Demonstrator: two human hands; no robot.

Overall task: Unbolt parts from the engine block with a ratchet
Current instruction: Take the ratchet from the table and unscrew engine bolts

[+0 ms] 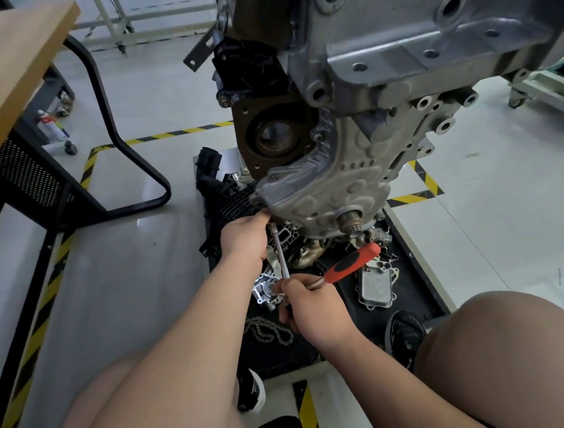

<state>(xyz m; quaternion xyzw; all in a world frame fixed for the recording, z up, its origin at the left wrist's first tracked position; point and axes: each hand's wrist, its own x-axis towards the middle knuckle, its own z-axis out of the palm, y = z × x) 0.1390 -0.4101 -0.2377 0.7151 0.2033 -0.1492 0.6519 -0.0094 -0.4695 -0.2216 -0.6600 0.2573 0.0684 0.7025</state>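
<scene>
The grey engine block (396, 53) hangs over a black mat, its ribbed silver cover (332, 183) facing me. A ratchet with a red and black handle (353, 262) carries a long chrome extension (281, 252) that runs up to the cover's lower left edge. My right hand (311, 307) grips the ratchet at its head end, below the extension. My left hand (247, 238) reaches up to the extension's top, its fingers curled by the cover's edge; what they touch is hidden.
Removed parts lie on the black mat (415, 291): a silver cooler plate (375, 284), a chain (266, 331), a small silver housing (263, 288), a black plastic duct (214, 185). A wooden table (2, 67) with black legs stands left. My knees and shoes frame the bottom.
</scene>
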